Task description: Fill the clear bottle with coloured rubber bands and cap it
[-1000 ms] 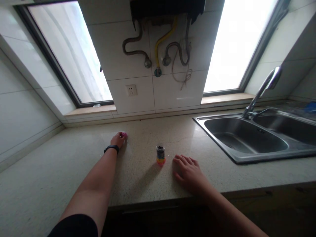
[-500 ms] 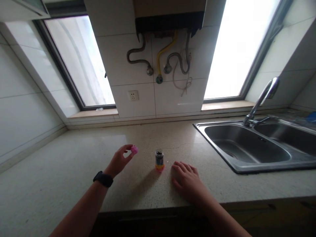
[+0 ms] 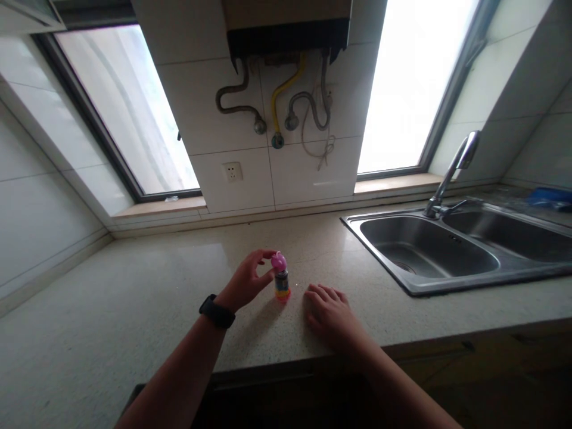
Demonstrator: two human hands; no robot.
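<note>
A small clear bottle [image 3: 282,287] with a dark label and a yellow-and-pink lower part stands upright on the counter. The round pink cap [image 3: 279,262] sits at the bottle's mouth, pinched between the thumb and fingers of my left hand [image 3: 251,279]. Whether the cap is seated on the neck or just resting there, I cannot tell. To the right of the bottle, and apart from it, my right hand [image 3: 328,311] lies palm down on the counter with its fingers stretched out, holding nothing.
The speckled stone counter [image 3: 147,298] runs along a tiled wall. On the right is a double steel sink [image 3: 420,289] with a chrome faucet [image 3: 451,173]. Pipes hang below a wall heater [image 3: 288,36], above a socket [image 3: 232,171]. A blue item [image 3: 549,198] lies past the sink.
My left hand has carried the pink cap rightward from beside the bottle onto its top. My right hand stays on the counter. The whole view has shifted slightly.
</note>
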